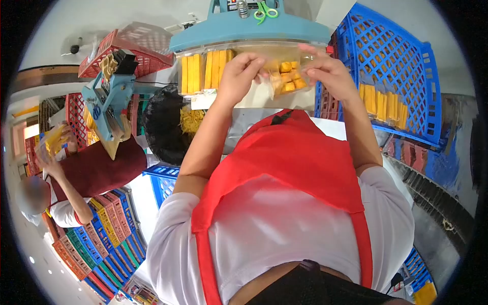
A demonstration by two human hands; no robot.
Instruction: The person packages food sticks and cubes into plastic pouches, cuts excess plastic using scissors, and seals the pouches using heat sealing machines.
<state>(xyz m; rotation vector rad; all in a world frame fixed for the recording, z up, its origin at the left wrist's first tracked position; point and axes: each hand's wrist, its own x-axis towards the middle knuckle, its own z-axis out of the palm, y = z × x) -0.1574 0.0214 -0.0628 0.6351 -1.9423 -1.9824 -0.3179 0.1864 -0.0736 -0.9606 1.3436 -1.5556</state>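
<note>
In the head view, a clear plastic bag (291, 85) holding yellow-orange chunks lies at the jaw of a light-blue bag sealer (249, 31). My left hand (241, 75) is closed, its fingers pinching the left side of this bag. On the opposite side my right hand (330, 72) grips the bag's upper right edge between thumb and fingers. Left of my left hand, clear bags of long yellow sticks (191, 74) lie side by side along the sealer, one partly covered by that hand. Green scissors (265, 12) rest on top of the machine.
A blue crate (434, 96) with bagged yellow sticks (376, 104) stands at the right. On the left are a black-lined tub (161, 127) with yellow scraps, another blue sealer (109, 104), and a co-worker (107, 168) holding a bag. Stacked crates (96, 231) stand behind.
</note>
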